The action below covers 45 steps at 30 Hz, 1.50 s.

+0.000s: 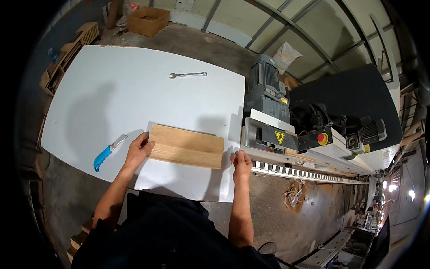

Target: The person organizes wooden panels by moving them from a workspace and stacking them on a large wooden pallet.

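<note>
A flat, light-brown wooden board (186,146) lies on the white tabletop in front of me, its long side running left to right. My left hand (139,151) grips the board's left end, thumb and fingers at that edge. Just past the right end, apart from the board, is my right hand (242,165), its fingers curled and pressed together beside the machine's corner. Whatever those fingers may hold is hidden. To the left of my left hand rests a knife (107,154) with a blue handle. A metal wrench (188,75) lies farther back on the table.
At the right, close to the white table (134,85), stands a machine with a grey motor (265,87), a red stop button (322,138) and a long toothed-looking rail (309,174). Wood scraps (294,196) litter the floor. A cardboard box (148,20) sits behind the table.
</note>
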Each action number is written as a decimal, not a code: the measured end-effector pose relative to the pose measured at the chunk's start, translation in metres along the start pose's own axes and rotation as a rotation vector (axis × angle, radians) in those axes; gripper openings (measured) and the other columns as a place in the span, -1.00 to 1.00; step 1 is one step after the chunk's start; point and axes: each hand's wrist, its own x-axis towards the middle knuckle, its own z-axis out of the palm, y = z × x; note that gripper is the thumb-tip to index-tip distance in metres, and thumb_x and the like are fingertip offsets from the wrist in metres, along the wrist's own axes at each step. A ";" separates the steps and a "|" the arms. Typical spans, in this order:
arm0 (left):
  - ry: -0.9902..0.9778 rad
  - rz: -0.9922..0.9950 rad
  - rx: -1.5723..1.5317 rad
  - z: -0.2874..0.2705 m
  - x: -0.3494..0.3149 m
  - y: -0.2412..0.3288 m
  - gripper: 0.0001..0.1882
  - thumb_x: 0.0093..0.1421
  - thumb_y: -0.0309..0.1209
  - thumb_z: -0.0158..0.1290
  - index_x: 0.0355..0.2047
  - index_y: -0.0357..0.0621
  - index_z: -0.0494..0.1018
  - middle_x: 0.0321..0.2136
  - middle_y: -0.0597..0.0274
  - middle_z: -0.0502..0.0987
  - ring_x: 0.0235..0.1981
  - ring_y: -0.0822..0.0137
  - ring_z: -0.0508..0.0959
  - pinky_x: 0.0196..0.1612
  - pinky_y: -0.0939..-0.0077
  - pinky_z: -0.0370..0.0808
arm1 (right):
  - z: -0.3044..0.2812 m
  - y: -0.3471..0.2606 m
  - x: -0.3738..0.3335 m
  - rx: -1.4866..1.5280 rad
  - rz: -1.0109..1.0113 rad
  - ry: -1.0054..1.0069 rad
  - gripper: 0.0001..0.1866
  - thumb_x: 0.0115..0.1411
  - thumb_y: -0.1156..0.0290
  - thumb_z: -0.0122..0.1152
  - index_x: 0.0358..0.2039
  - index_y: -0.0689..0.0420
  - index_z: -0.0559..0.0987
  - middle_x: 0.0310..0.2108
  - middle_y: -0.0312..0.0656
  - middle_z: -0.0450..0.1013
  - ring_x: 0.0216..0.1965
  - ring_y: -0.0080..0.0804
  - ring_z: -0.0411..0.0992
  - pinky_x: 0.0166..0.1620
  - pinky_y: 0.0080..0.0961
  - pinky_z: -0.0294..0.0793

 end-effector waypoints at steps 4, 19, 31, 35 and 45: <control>0.033 -0.049 0.058 -0.005 -0.001 0.001 -0.52 0.13 -0.41 0.10 0.02 -0.41 0.31 -0.25 0.11 0.50 -0.21 0.40 0.45 -0.10 0.55 0.39 | 0.008 -0.020 0.007 0.203 0.119 0.113 -0.76 0.25 0.25 0.08 -0.30 0.20 0.46 -0.40 -0.19 0.47 -0.44 -0.41 0.46 -0.28 -0.46 0.55; 0.041 -0.053 0.142 -0.013 0.002 0.007 -0.42 0.10 -0.35 0.13 0.08 -0.43 0.27 -0.16 -0.05 0.50 -0.11 0.32 0.47 -0.05 0.48 0.40 | 0.013 -0.036 0.040 0.660 0.467 0.188 -0.46 0.16 -0.10 0.07 -0.51 0.21 0.35 -0.39 0.03 0.45 -0.35 -0.16 0.44 -0.23 -0.22 0.52; 0.172 0.250 0.173 0.013 -0.008 0.020 -0.58 0.11 -0.34 0.13 -0.05 -0.29 0.41 -0.30 0.12 0.52 -0.34 0.35 0.49 -0.28 0.54 0.43 | 0.031 -0.026 0.048 0.621 0.471 0.137 -0.68 0.23 0.21 0.09 -0.23 0.25 0.43 -0.39 -0.12 0.47 -0.40 -0.30 0.49 -0.36 -0.38 0.55; -0.144 0.120 0.074 0.047 -0.012 0.039 -0.66 0.16 -0.43 0.07 -0.05 -0.26 0.42 -0.36 0.26 0.50 -0.37 0.51 0.43 -0.29 0.61 0.41 | 0.035 0.001 0.017 0.450 0.406 -0.070 -0.78 0.24 0.36 0.05 -0.14 0.19 0.43 -0.29 -0.10 0.49 -0.31 -0.26 0.49 -0.28 -0.35 0.56; -0.036 -0.132 -0.437 0.053 -0.001 0.013 -0.48 0.15 -0.63 -0.04 0.16 -0.21 0.25 -0.34 0.30 0.51 -0.33 0.53 0.44 -0.23 0.65 0.42 | 0.112 0.003 -0.139 0.061 0.437 -0.481 -0.85 0.22 0.37 0.12 -0.32 0.18 0.55 -0.41 -0.23 0.52 -0.41 -0.45 0.45 -0.31 -0.53 0.46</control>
